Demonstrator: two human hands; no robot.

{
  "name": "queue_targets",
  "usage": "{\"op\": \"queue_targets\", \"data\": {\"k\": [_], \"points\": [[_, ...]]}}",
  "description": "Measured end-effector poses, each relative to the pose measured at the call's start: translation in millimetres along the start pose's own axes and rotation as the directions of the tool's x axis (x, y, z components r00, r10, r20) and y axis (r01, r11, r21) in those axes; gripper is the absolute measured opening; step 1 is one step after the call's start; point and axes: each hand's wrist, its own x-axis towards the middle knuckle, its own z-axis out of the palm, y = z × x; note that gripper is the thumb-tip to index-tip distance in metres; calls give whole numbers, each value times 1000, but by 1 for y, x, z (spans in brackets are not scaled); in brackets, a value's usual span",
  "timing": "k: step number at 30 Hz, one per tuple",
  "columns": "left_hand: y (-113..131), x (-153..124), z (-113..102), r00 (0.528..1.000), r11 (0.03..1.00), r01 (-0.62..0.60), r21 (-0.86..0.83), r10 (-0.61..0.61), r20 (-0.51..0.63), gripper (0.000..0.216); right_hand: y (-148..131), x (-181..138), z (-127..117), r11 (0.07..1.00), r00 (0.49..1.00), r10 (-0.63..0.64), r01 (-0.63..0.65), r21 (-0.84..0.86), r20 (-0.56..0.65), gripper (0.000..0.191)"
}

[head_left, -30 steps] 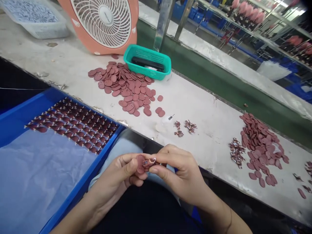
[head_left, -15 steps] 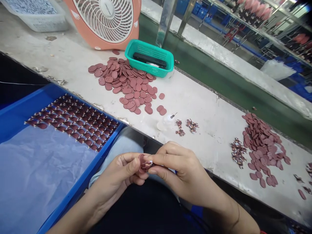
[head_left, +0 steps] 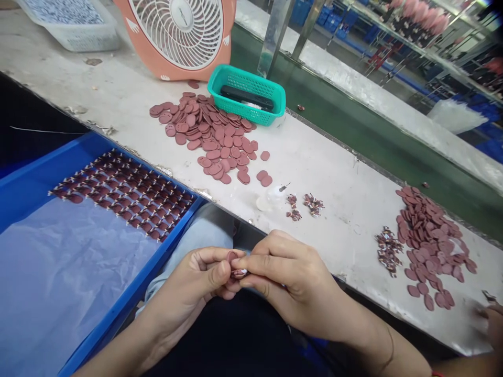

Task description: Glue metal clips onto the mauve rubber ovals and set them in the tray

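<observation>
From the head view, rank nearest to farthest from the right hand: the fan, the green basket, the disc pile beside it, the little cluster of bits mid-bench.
From the right hand:
1. Little cluster of bits, just ahead on the bench.
2. Disc pile, ahead and left.
3. Green basket, behind that pile.
4. Fan, back left, farthest.

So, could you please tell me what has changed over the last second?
The left hand and right hand have pressed closer together around the reddish oval piece, so only its edge shows now; the right hand still pinches the small patterned piece against it. Another person's blurred hand has entered at the right edge. The piles, blue tray, fan and green basket lie as before.
</observation>
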Motion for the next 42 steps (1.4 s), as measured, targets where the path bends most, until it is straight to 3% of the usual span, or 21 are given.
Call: {"op": "queue_targets", "data": {"k": [7, 22, 32, 42], "points": [[1, 0, 2, 999, 1000, 2, 10, -1, -46, 33, 3, -3, 3, 1000, 1000, -1, 1, -13, -4, 6], [4, 0, 3, 999, 996, -37, 79, 37, -1, 37, 3, 4, -1, 1000, 1000, 3, -3, -7, 24, 9], [6, 7, -1, 999, 999, -37, 7, 37, 16, 35, 11, 13, -2, 999, 997, 37, -38, 18, 73, 10], [8, 20, -5, 998, 989, 20, -144, -28, -58, 28, 27, 33, -7, 996, 984, 89, -91, 3, 156, 10]]}}
